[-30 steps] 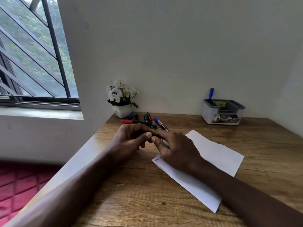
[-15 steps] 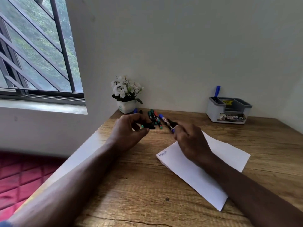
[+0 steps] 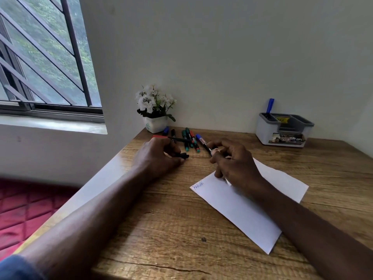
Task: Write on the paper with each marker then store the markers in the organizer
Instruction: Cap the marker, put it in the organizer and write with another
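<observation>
My left hand [image 3: 157, 158] rests on the wooden table [image 3: 171, 229], closed around a black marker [image 3: 183, 155]; only the marker's end sticks out past my fingers. My right hand [image 3: 236, 164] lies over the far edge of the white paper [image 3: 242, 209]. Its thumb and forefinger pinch the near end of a blue-capped marker [image 3: 201, 140]. The paper has one blue word at its left corner. Several more markers [image 3: 189, 138] lie in a loose pile behind my hands. The grey organizer [image 3: 264, 130] stands at the back right with one blue marker [image 3: 269, 105] upright in it.
A white pot of white flowers [image 3: 155, 124] stands in the back left corner against the wall. A red marker [image 3: 159, 136] lies just behind my left hand. The table's left edge drops to a red quilted surface [image 3: 24, 209]. A barred window [image 3: 46, 63] is at the left.
My hands were joined over the paper's corner and have pulled apart. The left hand stayed with the black marker, and the right hand moved up to the blue-capped marker.
</observation>
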`<act>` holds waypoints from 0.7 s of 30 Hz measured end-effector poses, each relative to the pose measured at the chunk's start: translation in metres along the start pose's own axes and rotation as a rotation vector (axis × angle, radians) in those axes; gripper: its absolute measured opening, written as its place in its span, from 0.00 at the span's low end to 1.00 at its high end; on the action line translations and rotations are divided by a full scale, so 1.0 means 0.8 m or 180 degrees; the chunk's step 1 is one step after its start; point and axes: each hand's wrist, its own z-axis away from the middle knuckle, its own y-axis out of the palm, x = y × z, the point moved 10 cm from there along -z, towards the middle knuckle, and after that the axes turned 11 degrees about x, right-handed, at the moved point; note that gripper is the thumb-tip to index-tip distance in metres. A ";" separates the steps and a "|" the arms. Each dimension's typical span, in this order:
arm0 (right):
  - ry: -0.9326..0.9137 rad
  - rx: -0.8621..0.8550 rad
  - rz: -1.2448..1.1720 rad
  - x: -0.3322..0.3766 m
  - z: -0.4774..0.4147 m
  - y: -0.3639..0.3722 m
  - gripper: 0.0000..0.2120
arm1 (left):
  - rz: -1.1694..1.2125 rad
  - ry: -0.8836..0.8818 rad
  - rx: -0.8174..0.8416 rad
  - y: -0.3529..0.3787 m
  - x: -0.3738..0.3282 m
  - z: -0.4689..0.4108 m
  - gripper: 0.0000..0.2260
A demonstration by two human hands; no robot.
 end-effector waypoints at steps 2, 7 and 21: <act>0.0098 0.0027 -0.0074 -0.005 -0.002 0.001 0.10 | 0.0023 -0.0013 0.0060 0.002 0.002 -0.002 0.11; 0.0583 -0.0111 -0.0893 -0.026 -0.003 -0.006 0.14 | 0.0078 0.0015 0.0097 0.004 0.005 -0.004 0.11; 0.0518 0.0017 -0.1601 -0.026 -0.005 -0.003 0.20 | -0.0672 -0.0604 0.0289 -0.008 0.021 0.018 0.47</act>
